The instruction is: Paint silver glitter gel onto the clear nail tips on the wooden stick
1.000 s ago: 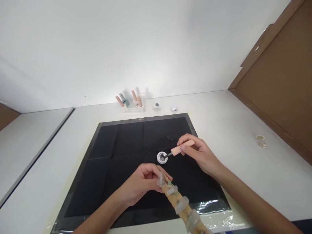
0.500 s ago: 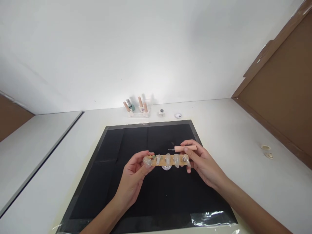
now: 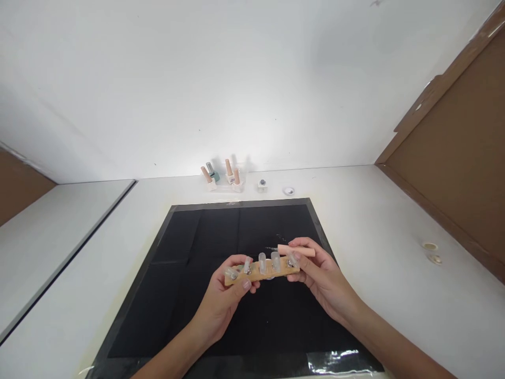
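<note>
My left hand (image 3: 224,297) is closed on the left end of a tan nail-tip display strip (image 3: 255,274), held up over the black mat. Several clear, whitish nail tips (image 3: 262,264) stand in a row along it on small metal-looking mounts. My right hand (image 3: 323,276) grips a nail polish brush by its peach-pink cap (image 3: 295,250). Its thin bristle end points left, above and behind the strip. The thumb and lower fingers of that hand also touch the strip's right end. Part of a round, pale-rimmed thing shows beneath the strip, mostly hidden.
The black mat (image 3: 177,316) has taped, shiny edges. Behind it a clear tray holds several nail polish bottles (image 3: 211,181), next to a small jar (image 3: 262,186) and a little round dish (image 3: 289,191). Two small round items (image 3: 432,252) lie far right, near a brown cardboard panel (image 3: 453,142).
The strip has tilted, so the nail tips now stand more upright, and it has shifted slightly left and down. The brush has moved a little left and down with my right hand.
</note>
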`<state>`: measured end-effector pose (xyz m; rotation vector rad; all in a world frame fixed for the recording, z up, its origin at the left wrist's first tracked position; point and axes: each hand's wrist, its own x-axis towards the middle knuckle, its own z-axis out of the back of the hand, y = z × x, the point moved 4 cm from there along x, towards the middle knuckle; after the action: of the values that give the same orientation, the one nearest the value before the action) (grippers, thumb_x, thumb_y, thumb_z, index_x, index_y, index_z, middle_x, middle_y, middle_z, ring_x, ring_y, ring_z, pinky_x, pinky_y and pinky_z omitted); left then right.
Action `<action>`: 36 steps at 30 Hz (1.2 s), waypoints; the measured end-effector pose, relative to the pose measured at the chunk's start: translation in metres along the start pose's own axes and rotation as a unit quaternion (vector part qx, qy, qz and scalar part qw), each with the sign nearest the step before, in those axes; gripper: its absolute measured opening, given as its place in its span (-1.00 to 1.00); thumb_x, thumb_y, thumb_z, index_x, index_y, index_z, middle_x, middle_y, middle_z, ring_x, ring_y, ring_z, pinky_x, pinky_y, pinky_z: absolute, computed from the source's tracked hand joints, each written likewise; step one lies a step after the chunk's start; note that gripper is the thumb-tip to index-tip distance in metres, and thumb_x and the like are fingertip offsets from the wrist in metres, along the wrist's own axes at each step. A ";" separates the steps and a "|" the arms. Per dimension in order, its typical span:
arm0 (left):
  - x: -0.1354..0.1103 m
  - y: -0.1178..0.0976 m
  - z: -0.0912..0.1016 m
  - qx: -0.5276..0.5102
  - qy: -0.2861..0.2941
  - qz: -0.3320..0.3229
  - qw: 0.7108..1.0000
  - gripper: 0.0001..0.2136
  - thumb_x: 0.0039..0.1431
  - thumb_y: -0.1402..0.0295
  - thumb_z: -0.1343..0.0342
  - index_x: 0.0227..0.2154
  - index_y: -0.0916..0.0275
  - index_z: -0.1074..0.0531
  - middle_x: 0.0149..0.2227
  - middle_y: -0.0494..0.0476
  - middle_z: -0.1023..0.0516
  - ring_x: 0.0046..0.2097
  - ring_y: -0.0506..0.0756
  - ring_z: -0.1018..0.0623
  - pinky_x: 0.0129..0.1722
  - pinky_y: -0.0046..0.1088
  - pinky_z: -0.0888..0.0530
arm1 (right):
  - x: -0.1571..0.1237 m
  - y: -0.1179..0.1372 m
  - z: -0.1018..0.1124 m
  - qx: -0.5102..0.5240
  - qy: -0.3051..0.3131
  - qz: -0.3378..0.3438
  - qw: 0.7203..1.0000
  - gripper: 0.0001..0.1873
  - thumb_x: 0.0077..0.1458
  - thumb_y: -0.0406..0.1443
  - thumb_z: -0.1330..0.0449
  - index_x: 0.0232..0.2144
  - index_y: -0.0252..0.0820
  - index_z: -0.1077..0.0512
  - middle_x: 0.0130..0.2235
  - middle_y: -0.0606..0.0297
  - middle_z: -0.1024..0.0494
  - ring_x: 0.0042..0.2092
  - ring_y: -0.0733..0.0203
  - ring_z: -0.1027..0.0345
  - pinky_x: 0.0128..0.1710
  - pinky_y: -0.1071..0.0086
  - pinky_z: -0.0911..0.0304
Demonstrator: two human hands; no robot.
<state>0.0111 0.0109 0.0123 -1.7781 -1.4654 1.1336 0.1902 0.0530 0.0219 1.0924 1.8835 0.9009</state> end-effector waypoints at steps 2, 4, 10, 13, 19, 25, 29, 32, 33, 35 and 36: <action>-0.001 -0.002 -0.002 0.008 0.011 -0.012 1.000 -0.75 -0.14 0.31 -0.39 -0.37 0.24 -0.50 -0.54 0.00 -0.52 -0.51 -0.05 -0.48 -0.50 -0.62 -0.41 | 0.000 -0.002 -0.002 -0.008 0.019 0.004 1.000 -0.74 -0.01 -0.15 -0.33 -0.30 -0.12 -0.41 -0.26 0.32 -0.51 -0.28 0.31 -0.43 -0.37 0.48 -0.46; -0.002 -0.005 -0.002 0.014 0.013 -0.026 0.999 -0.76 -0.12 0.30 -0.38 -0.40 0.24 -0.47 -0.59 -0.02 -0.49 -0.55 -0.05 -0.46 -0.58 -0.63 -0.38 | 0.001 -0.002 0.000 -0.030 0.028 0.031 0.999 -0.74 0.03 -0.12 -0.29 -0.29 -0.11 -0.41 -0.32 0.34 -0.50 -0.32 0.31 -0.42 -0.41 0.46 -0.45; 0.000 -0.014 0.010 -0.038 -0.017 -0.021 0.999 -0.77 -0.14 0.30 -0.37 -0.45 0.26 -0.47 -0.55 -0.03 -0.47 -0.60 -0.08 -0.45 -0.66 -0.68 -0.38 | 0.000 0.017 0.014 -0.257 -0.053 0.166 0.951 -0.79 0.13 -0.13 -0.18 -0.26 -0.12 -0.39 -0.39 0.32 -0.47 -0.44 0.29 -0.35 -0.46 0.39 -0.35; 0.003 -0.016 0.016 -0.104 -0.033 0.018 0.994 -0.78 -0.21 0.37 -0.37 -0.44 0.27 -0.50 -0.50 -0.03 -0.50 -0.65 -0.15 -0.38 -0.70 -0.73 -0.37 | 0.001 0.022 0.010 -0.376 -0.011 0.190 0.907 -0.87 0.14 -0.20 -0.15 -0.33 -0.13 -0.39 -0.37 0.28 -0.51 -0.42 0.24 -0.34 -0.46 0.39 -0.28; 0.005 -0.013 0.011 -0.190 0.057 0.103 0.975 -0.87 -0.20 0.43 -0.32 -0.53 0.30 -0.49 -0.55 -0.04 -0.44 -0.73 -0.24 -0.20 -0.76 -0.81 -0.31 | 0.000 0.014 0.000 -0.468 0.068 0.216 0.854 -0.92 0.16 -0.30 -0.10 -0.38 -0.14 -0.38 -0.40 0.29 -0.54 -0.36 0.20 -0.39 -0.34 0.34 -0.26; 0.004 -0.014 0.008 -0.178 0.099 0.102 0.974 -0.89 -0.15 0.42 -0.29 -0.54 0.29 -0.47 -0.52 -0.04 -0.38 -0.71 -0.23 -0.21 -0.76 -0.78 -0.33 | -0.001 0.008 -0.002 -0.493 0.084 0.229 0.835 -0.91 0.13 -0.38 -0.10 -0.36 -0.12 -0.40 -0.39 0.27 -0.55 -0.34 0.18 -0.39 -0.35 0.33 -0.27; 0.002 -0.015 0.007 -0.167 0.110 0.100 0.975 -0.90 -0.13 0.41 -0.28 -0.55 0.28 -0.46 -0.54 -0.05 -0.35 -0.70 -0.21 -0.23 -0.76 -0.76 -0.34 | 0.000 0.007 -0.005 -0.500 0.097 0.239 0.827 -0.87 0.14 -0.40 -0.09 -0.34 -0.13 -0.42 -0.40 0.26 -0.55 -0.34 0.17 -0.37 -0.35 0.31 -0.28; 0.001 -0.015 0.008 -0.169 0.127 0.093 0.973 -0.91 -0.11 0.40 -0.28 -0.52 0.27 -0.48 -0.52 -0.04 -0.37 -0.71 -0.21 -0.25 -0.76 -0.77 -0.35 | 0.001 0.006 -0.004 -0.497 0.096 0.233 0.830 -0.87 0.15 -0.39 -0.08 -0.32 -0.14 -0.43 -0.38 0.24 -0.55 -0.34 0.17 -0.37 -0.34 0.30 -0.28; 0.001 -0.014 0.008 -0.167 0.132 0.092 0.973 -0.91 -0.11 0.40 -0.28 -0.50 0.27 -0.49 -0.51 -0.04 -0.38 -0.70 -0.21 -0.27 -0.75 -0.78 -0.35 | 0.001 0.006 -0.004 -0.497 0.096 0.228 0.832 -0.87 0.16 -0.38 -0.08 -0.33 -0.15 -0.43 -0.38 0.24 -0.55 -0.33 0.17 -0.37 -0.35 0.30 -0.27; 0.000 -0.013 0.010 -0.160 0.142 0.093 0.972 -0.90 -0.09 0.40 -0.28 -0.45 0.27 -0.51 -0.49 -0.04 -0.40 -0.69 -0.20 -0.33 -0.74 -0.79 -0.36 | 0.001 0.005 -0.002 -0.494 0.099 0.216 0.837 -0.89 0.17 -0.37 -0.09 -0.33 -0.14 -0.42 -0.37 0.24 -0.54 -0.32 0.17 -0.37 -0.35 0.31 -0.27; 0.000 -0.012 0.011 -0.157 0.150 0.092 0.972 -0.89 -0.08 0.39 -0.27 -0.43 0.26 -0.50 -0.48 -0.04 -0.41 -0.69 -0.19 -0.36 -0.73 -0.79 -0.37 | 0.001 0.005 -0.002 -0.490 0.101 0.210 0.840 -0.89 0.17 -0.35 -0.09 -0.33 -0.13 -0.42 -0.36 0.24 -0.54 -0.31 0.17 -0.37 -0.35 0.32 -0.27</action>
<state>-0.0040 0.0129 0.0173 -2.2294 -1.3728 0.6991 0.1903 0.0554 0.0263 0.7447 1.0084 1.9953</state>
